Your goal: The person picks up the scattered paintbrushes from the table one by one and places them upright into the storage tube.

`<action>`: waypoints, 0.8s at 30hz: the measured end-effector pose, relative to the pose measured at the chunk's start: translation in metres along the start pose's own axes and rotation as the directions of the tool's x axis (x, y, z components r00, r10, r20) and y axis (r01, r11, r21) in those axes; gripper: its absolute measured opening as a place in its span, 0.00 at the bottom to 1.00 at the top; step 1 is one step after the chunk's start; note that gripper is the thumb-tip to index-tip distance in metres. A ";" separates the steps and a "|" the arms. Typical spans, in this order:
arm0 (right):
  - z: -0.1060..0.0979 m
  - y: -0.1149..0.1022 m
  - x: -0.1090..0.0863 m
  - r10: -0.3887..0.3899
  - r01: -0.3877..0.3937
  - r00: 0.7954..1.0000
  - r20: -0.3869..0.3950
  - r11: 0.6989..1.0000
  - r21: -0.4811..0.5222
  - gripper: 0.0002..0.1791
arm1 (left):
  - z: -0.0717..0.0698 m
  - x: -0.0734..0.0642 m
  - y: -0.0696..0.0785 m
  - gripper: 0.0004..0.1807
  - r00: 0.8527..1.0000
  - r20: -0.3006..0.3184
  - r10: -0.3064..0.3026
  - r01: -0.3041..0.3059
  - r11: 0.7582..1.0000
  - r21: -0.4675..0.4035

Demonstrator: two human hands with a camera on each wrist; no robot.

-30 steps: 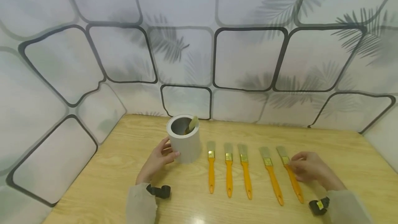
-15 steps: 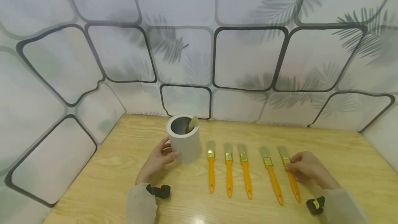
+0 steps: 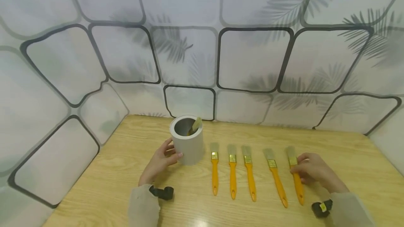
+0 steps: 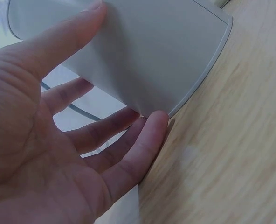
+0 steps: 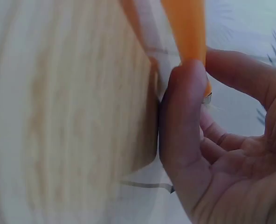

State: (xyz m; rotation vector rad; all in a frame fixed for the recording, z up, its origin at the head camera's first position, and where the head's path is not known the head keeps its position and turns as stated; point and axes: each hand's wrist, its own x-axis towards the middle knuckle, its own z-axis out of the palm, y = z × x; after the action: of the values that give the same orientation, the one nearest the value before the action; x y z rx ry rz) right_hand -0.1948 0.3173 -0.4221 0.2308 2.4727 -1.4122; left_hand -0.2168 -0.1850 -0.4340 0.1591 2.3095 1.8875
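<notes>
My left hand (image 3: 159, 162) holds the side of a grey-white can (image 3: 188, 151). In the left wrist view, its thumb lies along the near wall and the other fingers (image 4: 149, 135) reach round the side near the bottom rim. One paintbrush stands in the can, pale bristles (image 3: 197, 124) up and leaning on the rim. My right hand (image 3: 317, 171) pinches the orange handle of the rightmost paintbrush (image 3: 298, 189) just below its metal ferrule. The right wrist view shows that handle (image 5: 190, 32) between thumb and fingers, close over the table; the bristles are mostly hidden there.
Several more paintbrushes lie in a row between the hands, bristles towards the wall: one (image 3: 214, 174) nearest the can, two (image 3: 233, 178) close together, another (image 3: 277, 185) near the right hand. The wooden table (image 3: 126, 157) meets a patterned wall (image 3: 252, 59) behind.
My right hand has moved its grip onto the rightmost paintbrush's handle, and that brush has turned, its bristle end swinging right. The left hand and the can have stayed put.
</notes>
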 end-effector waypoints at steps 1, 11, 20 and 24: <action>-0.001 0.001 0.000 0.002 -0.002 1.000 0.005 1.000 0.029 0.27 | 0.000 0.000 0.000 0.43 1.000 0.001 -0.001 0.001 1.000 0.000; -0.009 -0.006 -0.005 -0.001 -0.006 0.999 0.032 0.977 0.214 0.27 | 0.000 0.000 -0.001 0.43 1.000 -0.016 0.002 -0.002 1.000 -0.001; -0.006 -0.018 -0.006 -0.023 0.019 1.000 0.008 0.952 0.304 0.29 | 0.001 0.000 -0.002 0.42 1.000 -0.023 0.007 -0.007 1.000 0.002; 0.000 -0.022 -0.007 -0.055 0.048 0.999 0.003 0.907 0.419 0.18 | 0.002 0.000 -0.002 0.42 1.000 -0.021 0.011 -0.011 1.000 -0.011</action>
State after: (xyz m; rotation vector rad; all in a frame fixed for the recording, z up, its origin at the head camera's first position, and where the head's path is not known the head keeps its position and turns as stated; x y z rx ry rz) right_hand -0.1945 0.3056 -0.4021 0.2414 2.1472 -1.9515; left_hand -0.2159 -0.1834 -0.4361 0.1516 2.3154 1.9159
